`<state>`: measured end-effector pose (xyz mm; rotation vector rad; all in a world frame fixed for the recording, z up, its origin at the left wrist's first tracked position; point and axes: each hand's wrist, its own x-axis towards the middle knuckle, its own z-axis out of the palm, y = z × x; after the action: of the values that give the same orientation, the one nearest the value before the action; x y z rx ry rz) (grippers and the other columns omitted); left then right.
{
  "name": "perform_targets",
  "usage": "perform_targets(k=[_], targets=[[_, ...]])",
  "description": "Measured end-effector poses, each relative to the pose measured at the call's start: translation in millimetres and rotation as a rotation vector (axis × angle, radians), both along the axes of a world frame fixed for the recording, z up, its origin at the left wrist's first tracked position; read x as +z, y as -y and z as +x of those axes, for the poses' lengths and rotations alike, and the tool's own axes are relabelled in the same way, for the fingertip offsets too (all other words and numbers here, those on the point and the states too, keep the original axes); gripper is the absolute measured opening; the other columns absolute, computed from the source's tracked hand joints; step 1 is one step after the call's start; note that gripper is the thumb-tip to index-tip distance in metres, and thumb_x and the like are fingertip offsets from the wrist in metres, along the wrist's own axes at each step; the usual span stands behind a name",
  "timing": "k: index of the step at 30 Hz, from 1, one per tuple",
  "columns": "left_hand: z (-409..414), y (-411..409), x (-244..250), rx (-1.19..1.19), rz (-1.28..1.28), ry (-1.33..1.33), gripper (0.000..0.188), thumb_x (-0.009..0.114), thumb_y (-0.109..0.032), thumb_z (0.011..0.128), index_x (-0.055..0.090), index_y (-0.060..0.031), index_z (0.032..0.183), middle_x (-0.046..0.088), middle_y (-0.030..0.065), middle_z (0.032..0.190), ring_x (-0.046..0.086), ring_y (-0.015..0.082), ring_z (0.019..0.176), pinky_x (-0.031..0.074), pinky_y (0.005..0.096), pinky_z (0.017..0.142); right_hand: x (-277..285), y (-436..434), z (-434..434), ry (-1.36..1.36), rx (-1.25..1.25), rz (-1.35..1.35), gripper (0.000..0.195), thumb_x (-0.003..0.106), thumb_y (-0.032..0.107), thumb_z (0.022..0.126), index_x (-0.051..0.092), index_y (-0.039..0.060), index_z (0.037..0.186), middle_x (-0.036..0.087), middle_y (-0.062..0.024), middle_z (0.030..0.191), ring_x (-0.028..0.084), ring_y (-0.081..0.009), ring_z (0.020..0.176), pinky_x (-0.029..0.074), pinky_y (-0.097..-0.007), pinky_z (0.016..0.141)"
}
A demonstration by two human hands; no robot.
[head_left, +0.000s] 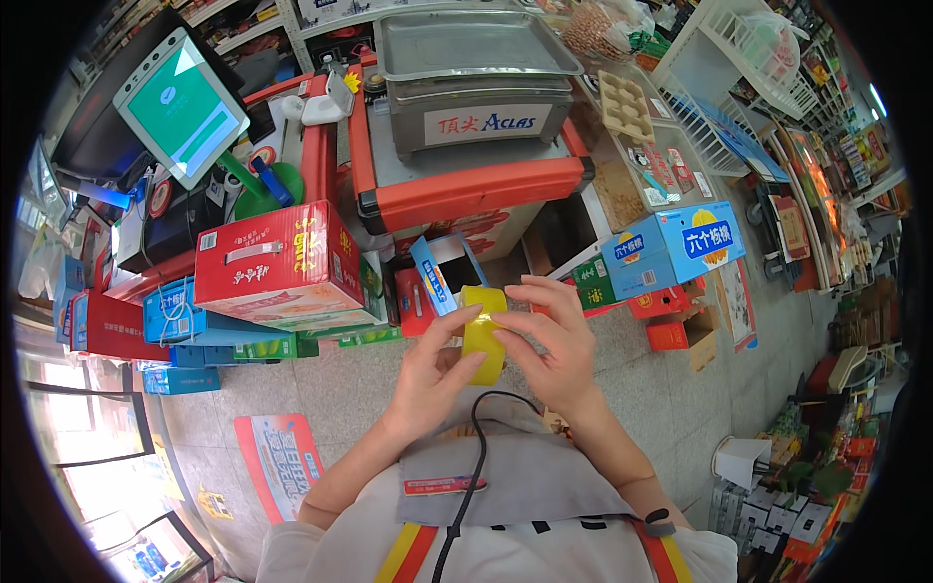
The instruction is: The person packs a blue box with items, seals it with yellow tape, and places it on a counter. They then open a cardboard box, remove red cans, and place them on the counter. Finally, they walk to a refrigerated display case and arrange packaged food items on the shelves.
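A roll of yellow adhesive tape [482, 357] is held upright in front of my chest, above the tiled floor. My left hand [441, 364] grips its left side, with the thumb low on the tape face and the index finger near the top. My right hand [550, 328] is at the roll's right side, its thumb and index fingertips close together at the tape's surface. Whether those fingertips pinch a tape end cannot be told. Just beyond the roll lies an open blue carton [437, 273].
Ahead stands an Aclas scale [481, 120] on a red-edged counter [474, 200]. A red gift box [277, 255] and a tablet screen [182, 109] are at the left. Blue drink cartons [670, 244] and a shallow clear-lidded case with an egg tray [625, 106] are at the right.
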<state>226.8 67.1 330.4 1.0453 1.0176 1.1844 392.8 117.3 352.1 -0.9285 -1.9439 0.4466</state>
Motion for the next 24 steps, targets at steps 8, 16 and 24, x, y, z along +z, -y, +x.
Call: perform_targets(k=[8,16,24], targets=[[0.5,8.9,3.4,-0.004,0.012,-0.026,0.047,0.058,0.002,0.089,0.043,-0.0025,0.134,0.054,0.0129,0.117,0.064,0.0148,0.091,0.054,0.0259,0.072,1.7,4.5,0.3,0.03,-0.003,-0.013,0.024,0.073,0.006,0.071,0.069,0.0061,0.095,0.062,-0.0097,0.106,0.055,-0.0324,0.104,0.047,-0.04,0.085],[0.8,13.6,6.1,-0.038,0.032,-0.167,0.046,0.06,0.001,0.087,0.045,-0.0015,0.131,0.057,0.0135,0.113,0.066,0.0136,0.084,0.053,0.0267,0.067,2.3,11.0,2.7,-0.084,0.024,-0.211,0.015,0.073,0.006,0.072,0.065,0.0046,0.086,0.063,-0.0092,0.103,0.056,-0.0292,0.103,0.046,-0.0385,0.086],[0.0,13.5,9.0,-0.108,0.019,-0.229,0.046,0.06,0.0,0.086,0.046,-0.0018,0.131,0.059,0.0143,0.113,0.066,0.0141,0.081,0.053,0.0263,0.066,-4.1,11.4,8.2,-0.22,0.085,-0.431,0.008,0.067,0.005,0.078,0.061,0.0022,0.082,0.063,-0.0089,0.1,0.056,-0.0248,0.099,0.045,-0.035,0.085]])
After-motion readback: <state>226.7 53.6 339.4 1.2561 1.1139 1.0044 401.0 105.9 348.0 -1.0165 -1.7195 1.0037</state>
